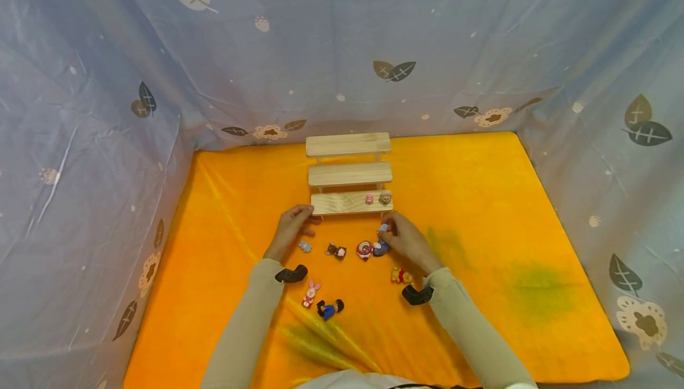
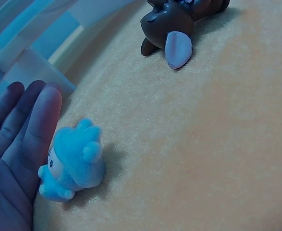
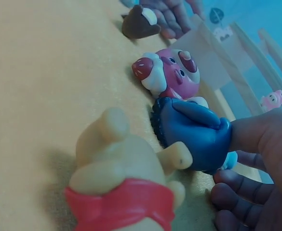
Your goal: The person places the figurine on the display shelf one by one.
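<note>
My left hand (image 1: 290, 231) lies at the left end of the lowest step of a small wooden three-step stand (image 1: 350, 173), fingers fairly straight. A small light-blue hooded figurine (image 2: 75, 161) stands beside its palm. In front of the stand's right end, my right hand (image 1: 408, 240) has thumb and fingertips about a blue figurine (image 3: 191, 130). A light-blue part (image 3: 230, 160) shows between them; whether it belongs to that figurine I cannot tell. Touching or close to the blue one is a pink bear figurine (image 1: 364, 250). A yellow bear in a red shirt (image 1: 401, 276) lies below the right hand.
On the lowest step sit a pink figurine (image 1: 369, 199) and a brownish one (image 1: 385, 198). A dark brown figurine (image 1: 336, 251) lies between the hands. Nearer me are a pink rabbit (image 1: 310, 294) and a blue-clad figurine (image 1: 330, 309). Patterned curtains (image 1: 342, 50) enclose the orange cloth (image 1: 470, 199).
</note>
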`<state>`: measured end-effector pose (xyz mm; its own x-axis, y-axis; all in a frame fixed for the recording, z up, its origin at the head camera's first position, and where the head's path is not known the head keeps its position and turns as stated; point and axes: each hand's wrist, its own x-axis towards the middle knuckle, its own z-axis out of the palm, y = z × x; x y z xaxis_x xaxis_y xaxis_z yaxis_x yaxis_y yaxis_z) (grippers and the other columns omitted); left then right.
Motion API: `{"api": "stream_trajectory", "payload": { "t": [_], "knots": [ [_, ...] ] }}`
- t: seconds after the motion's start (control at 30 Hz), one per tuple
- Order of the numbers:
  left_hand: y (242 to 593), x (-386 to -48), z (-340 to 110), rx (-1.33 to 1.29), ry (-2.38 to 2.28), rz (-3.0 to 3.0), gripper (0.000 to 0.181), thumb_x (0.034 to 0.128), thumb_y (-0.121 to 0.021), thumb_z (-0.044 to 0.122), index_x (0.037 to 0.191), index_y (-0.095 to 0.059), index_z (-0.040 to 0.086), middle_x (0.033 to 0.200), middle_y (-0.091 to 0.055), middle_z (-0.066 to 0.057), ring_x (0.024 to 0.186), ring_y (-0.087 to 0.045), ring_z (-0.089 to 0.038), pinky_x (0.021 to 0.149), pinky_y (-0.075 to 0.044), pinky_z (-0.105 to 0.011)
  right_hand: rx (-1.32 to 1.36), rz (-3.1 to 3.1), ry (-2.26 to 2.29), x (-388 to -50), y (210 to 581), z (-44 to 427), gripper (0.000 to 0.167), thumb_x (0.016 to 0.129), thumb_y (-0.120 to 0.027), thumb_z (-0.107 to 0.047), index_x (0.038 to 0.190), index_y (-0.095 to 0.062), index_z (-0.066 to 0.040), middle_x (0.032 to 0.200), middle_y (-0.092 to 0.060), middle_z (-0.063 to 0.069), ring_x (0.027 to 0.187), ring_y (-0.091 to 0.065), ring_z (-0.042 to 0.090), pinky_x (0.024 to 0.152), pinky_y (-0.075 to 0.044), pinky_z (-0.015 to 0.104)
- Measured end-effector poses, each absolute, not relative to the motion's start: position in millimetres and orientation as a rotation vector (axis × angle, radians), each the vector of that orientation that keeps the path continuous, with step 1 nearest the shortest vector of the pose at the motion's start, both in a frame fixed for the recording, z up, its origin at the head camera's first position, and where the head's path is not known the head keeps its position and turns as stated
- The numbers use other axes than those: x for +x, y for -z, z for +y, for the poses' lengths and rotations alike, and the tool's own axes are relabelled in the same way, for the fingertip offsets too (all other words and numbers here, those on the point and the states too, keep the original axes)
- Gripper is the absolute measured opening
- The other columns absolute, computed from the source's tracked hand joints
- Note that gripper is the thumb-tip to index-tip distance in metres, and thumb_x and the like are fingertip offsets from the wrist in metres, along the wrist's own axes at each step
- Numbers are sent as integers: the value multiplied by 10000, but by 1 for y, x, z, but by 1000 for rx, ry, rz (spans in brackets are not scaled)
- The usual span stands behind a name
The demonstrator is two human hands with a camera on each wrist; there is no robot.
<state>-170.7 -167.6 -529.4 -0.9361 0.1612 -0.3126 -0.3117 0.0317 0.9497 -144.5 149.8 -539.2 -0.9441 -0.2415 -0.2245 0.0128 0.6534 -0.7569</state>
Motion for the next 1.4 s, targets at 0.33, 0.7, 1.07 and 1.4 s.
{"api": "stream_trajectory", "payload": {
  "t": [0.33,0.7,1.07,1.4],
  "knots": [
    [533,-171,-169,-164,-1976,1983,343,1063,-546,256,1264,-628,-10,1253,-647,-332,1101,-689,-390,782,-646,-366,-261,2637,1126,-143,542,151,411,985,-663,-230,1349,-621,-44,1067,-593,135,865,-496,240,739,-441,357],
    [561,-178,-171,-183,-1989,2011,412,1044,-568,378,1269,-633,39,1200,-700,-239,984,-725,-225,732,-638,-295,-286,2640,1214,-142,542,154,278,988,-664,-158,1226,-657,-15,964,-566,116,817,-471,208,710,-404,315],
    [560,-177,-169,-172,-1991,2030,453,1023,-597,420,1248,-639,30,1134,-732,-181,919,-728,-168,716,-638,-294,-187,2568,1307,-139,545,157,181,996,-657,-146,1142,-632,-42,1022,-638,122,857,-539,213,769,-468,322],
    [558,-180,-170,-193,-1982,1969,396,1051,-562,340,1277,-628,22,1262,-660,-289,1123,-680,-377,775,-645,-351,-132,2525,1435,-137,549,162,187,1021,-621,-169,1188,-634,-86,1054,-681,120,920,-601,238,805,-519,347]
  ]
}}
